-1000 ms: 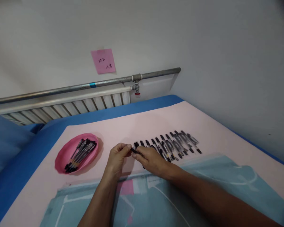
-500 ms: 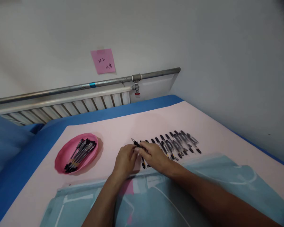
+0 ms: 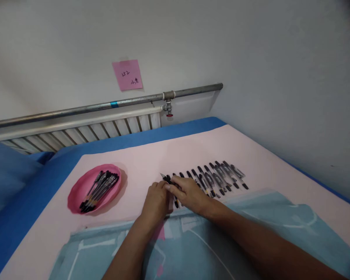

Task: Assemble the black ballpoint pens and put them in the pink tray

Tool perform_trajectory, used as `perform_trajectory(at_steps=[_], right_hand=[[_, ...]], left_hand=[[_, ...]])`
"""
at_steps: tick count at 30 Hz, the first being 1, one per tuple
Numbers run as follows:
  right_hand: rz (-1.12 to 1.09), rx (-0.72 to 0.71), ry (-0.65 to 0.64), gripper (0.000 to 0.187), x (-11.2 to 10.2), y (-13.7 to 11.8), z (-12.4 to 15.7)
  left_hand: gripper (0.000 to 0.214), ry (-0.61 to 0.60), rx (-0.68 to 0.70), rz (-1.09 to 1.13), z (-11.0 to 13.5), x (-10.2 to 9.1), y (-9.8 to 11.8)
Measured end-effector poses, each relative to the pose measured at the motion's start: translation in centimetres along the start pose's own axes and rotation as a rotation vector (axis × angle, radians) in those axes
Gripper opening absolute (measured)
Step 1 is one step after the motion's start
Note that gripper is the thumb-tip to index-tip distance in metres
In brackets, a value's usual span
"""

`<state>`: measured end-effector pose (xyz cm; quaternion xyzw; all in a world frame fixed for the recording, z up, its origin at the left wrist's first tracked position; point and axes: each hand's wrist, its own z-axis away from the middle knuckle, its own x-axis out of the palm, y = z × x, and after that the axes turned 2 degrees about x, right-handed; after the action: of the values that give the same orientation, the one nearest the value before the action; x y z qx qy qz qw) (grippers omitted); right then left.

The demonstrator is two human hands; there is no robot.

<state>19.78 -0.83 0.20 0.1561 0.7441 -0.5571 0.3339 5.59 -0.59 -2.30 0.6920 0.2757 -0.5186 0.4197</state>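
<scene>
A black pen [image 3: 165, 177] points up and left, its bare tip showing past my fingers. My right hand [image 3: 190, 193] is closed around its dark grip with thumb and fingers. My left hand [image 3: 155, 199] is closed at the pen's lower part, which the fingers hide. Both hands touch each other just above the pink sheet. Right beside my right hand lies a spread of clear pens with black ends [image 3: 217, 175], along with loose caps and small parts. One pen [image 3: 175, 202] lies partly under my hands.
A pink bowl [image 3: 72, 194] on the left holds a bundle of pens [image 3: 100, 190]. The pink sheet [image 3: 140, 159] covers a blue surface [image 3: 189, 126]. A teal patterned cloth [image 3: 99, 252] lies along the near edge. Behind stand a radiator [image 3: 105, 130], a pipe [image 3: 198, 90] and a wall.
The pen's tip has shifted slightly left and down. My left hand has turned a little and its fingers have drawn lower along the pen.
</scene>
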Motion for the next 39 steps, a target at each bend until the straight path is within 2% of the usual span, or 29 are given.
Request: perform_trajectory(at_steps=[5, 11, 16, 24, 27, 30, 32, 34, 36, 39], right_hand=[[0.0, -0.008, 0.003, 0.024, 0.1, 0.1, 0.0], [-0.001, -0.005, -0.013, 0.025, 0.1, 0.1, -0.1], [-0.001, -0.007, -0.015, 0.027, 0.2, 0.0, 0.0], [0.013, -0.017, -0.012, 0.027, 0.3, 0.2, -0.1], [0.015, -0.018, -0.018, 0.028, 0.3, 0.2, -0.1], [0.026, -0.007, -0.03, 0.027, 0.2, 0.2, -0.1], [0.052, 0.005, -0.048, 0.027, 0.2, 0.2, -0.1], [0.083, 0.009, -0.072, 0.026, 0.2, 0.1, -0.1], [0.108, 0.004, -0.091, 0.025, 0.2, 0.1, 0.0], [0.143, -0.013, -0.112, 0.024, 0.2, 0.2, 0.1]], left_hand=[[0.022, 0.031, -0.059, 0.015, -0.1, -0.1, -0.5], [0.016, 0.033, -0.208, 0.036, -0.2, -0.6, -0.7], [0.02, 0.041, -0.336, 0.017, -0.5, -1.1, -0.6], [0.022, -0.094, -0.397, -0.057, -0.3, -1.4, -0.3], [0.019, -0.09, -0.412, -0.032, -0.1, -1.4, -0.5], [0.011, 0.019, -0.473, 0.176, -0.1, -1.2, -1.4], [0.008, 0.141, -0.529, 0.509, -0.1, -1.2, -2.0], [0.012, 0.263, -0.583, 0.919, -0.2, -1.5, -2.3], [0.019, 0.347, -0.606, 1.231, -0.2, -2.1, -2.4], [0.028, 0.413, -0.62, 1.431, -0.1, -3.0, -2.1]])
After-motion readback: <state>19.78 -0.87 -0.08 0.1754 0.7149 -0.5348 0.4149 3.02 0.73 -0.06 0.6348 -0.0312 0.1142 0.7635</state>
